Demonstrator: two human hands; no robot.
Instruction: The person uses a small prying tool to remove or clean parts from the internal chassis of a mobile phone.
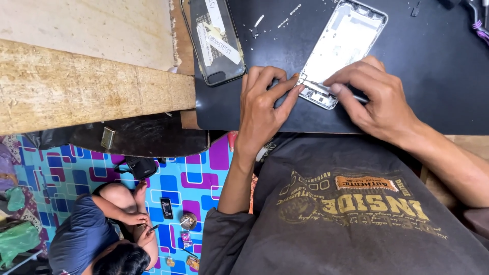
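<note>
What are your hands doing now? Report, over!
Left hand steadying the open silver phone frame on the black mat. Right hand pressing a thin metal tool into its bottom edge. Taped dark phone nearby, not blocking.

**Concealed, cropped and unresolved regions of the head view**

The right hand (377, 97) is covering most of a thin tool (359, 98), whose tip is disappearing under the fingers, so its kind cannot be told. The left hand (262, 104) is hiding the mat (438, 76) beneath it and the near corner of the opened phone housing (344, 48), whose far end is running off the top edge. The dark phone (214, 40) with taped paper labels is being cut off there too. Small white bits (285, 18) on the mat are appearing too small to identify. A purple-tipped object (479, 23) is leaving the frame at the right. The seated person (97, 234) below is being cropped at the bottom edge, and the small floor items (186, 224) beside that person are staying indistinct.
</note>
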